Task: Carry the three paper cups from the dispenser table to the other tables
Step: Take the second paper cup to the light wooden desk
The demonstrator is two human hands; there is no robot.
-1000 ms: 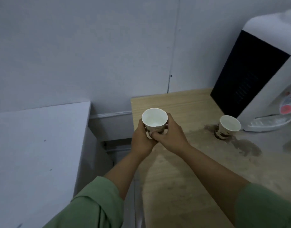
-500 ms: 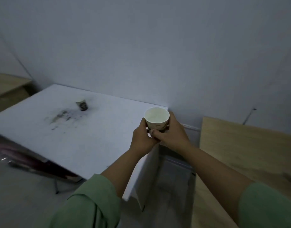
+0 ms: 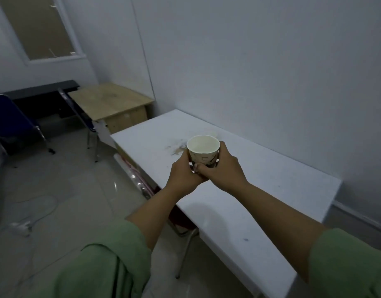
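Note:
A white paper cup (image 3: 203, 149) with a printed pattern is held upright in front of me, above the near edge of the white table (image 3: 271, 190). My left hand (image 3: 184, 176) wraps its left side and base. My right hand (image 3: 225, 169) wraps the right side, fingers overlapping the left hand's. The cup's inside looks pale; whether it holds liquid is unclear. Just behind the cup a second cup's rim (image 3: 213, 133) peeks out on the table by a brown stain (image 3: 176, 149). The dispenser table is out of view.
A wooden desk (image 3: 109, 102) stands in the far corner beyond the white table. A blue chair (image 3: 11, 121) and a dark bench (image 3: 41, 91) sit at the left. A white power strip with cable (image 3: 21, 227) lies on the tiled floor.
My view has swung left from the dispenser table to the white table. The cup, still in both hands, now hangs over the white table near the stain.

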